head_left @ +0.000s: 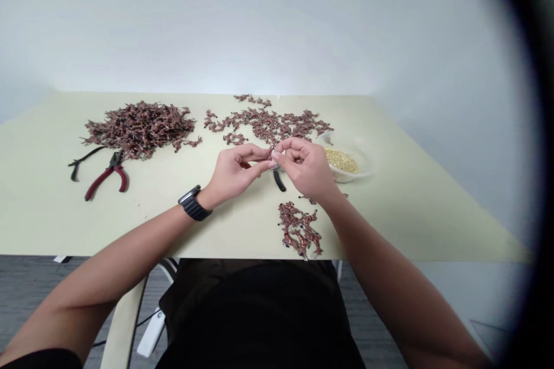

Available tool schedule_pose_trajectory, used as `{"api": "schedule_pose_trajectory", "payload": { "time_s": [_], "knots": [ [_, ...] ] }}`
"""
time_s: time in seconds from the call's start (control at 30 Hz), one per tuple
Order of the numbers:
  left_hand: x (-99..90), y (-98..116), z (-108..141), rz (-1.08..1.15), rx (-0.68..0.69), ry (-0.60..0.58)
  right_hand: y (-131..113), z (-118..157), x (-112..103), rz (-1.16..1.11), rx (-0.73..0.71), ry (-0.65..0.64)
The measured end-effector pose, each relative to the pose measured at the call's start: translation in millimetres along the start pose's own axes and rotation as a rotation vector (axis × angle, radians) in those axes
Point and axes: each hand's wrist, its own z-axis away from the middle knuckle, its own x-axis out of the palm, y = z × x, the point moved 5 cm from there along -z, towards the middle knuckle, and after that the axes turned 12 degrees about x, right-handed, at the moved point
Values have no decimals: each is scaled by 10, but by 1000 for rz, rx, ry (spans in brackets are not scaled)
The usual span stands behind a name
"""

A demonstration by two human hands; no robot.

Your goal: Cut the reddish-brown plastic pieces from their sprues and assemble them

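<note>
**Two Hands Pinch One Small Piece Above a Pale Green Desk**

Left hand and right hand close together near the middle of the desk, fingertips meeting in a tight pinch on one small brown piece, its exact form too small to tell. Neither hand released; both grasping at the fingertips, the piece held between them. One black watch on the left wrist.

Just below the pinch, one curved black handle, partly hidden by the hands. Toward the left edge, one pair of red-handled pliers beside one black-handled tool. Above them, one dense heap of brown pieces, far too many to count. Toward the back edge, one loose spread of similar pieces, also beyond counting, reaching almost to the hands. Near the front edge, one smaller patch of pieces.

To the right of the right hand, one clear plastic bowl holding pale granules, well apart from the desk's right edge. Narrow room for the hands, between the loose spread behind and the smaller patch in front.
</note>
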Motion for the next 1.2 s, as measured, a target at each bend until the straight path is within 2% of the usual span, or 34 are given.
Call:
{"api": "schedule_pose_trajectory", "payload": {
  "time_s": [0.07, 0.17, 0.23, 0.27, 0.43, 0.57, 0.7, 0.8, 0.9, 1.0, 1.07, 1.13, 1.2],
  "knots": [
    [-34, 18, 9, -186, 143, 5, 96, -23, 46, -164, 149, -37],
    [-48, 36, 34, -437, 374, -36, 213, -39, 154, -461, 409, -225],
    [-52, 40, 47, -510, 469, -47, 211, -34, 192, -579, 493, -358],
    [-60, 36, 46, -510, 471, -38, 199, -33, 190, -606, 507, -398],
    [-79, 8, 10, -329, 244, 28, 190, -57, 123, -546, 479, -393],
    [-49, -41, -10, -62, 48, 39, 245, -108, 69, -410, 378, -241],
    [-14, -92, -18, 184, -118, 12, 151, -100, -24, -152, 132, -71],
    [2, -83, -22, 238, -180, -9, 4, -28, -69, 41, -56, 9],
    [19, -64, -18, 222, -186, -18, -59, 29, -60, 113, -111, 38],
    [4, -31, -16, 80, -68, -13, -12, 26, -16, 27, -37, 40],
    [-31, 11, -16, -108, 88, -3, 77, -6, 32, -151, 114, -18],
    [-58, 66, -9, -298, 269, -5, 166, -33, 103, -362, 294, -148],
    [-69, 117, 0, -415, 419, -12, 201, -42, 163, -506, 414, -305]
  ]
}}
